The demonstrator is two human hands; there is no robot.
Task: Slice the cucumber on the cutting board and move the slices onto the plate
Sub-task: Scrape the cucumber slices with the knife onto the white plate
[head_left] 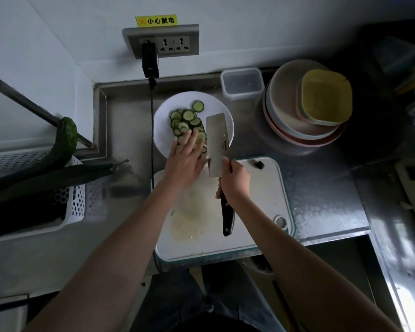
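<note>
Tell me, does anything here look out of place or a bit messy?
Mostly tidy. One dark cucumber end piece lies alone at the cutting board's far edge, apart from the slices on the plate. The long cucumbers at left overhang their white basket and look loosely balanced.

Whole cucumbers [58,173] lie in a white basket [74,207]; stacked bowls [304,111] beside a clear container [242,83].
</note>
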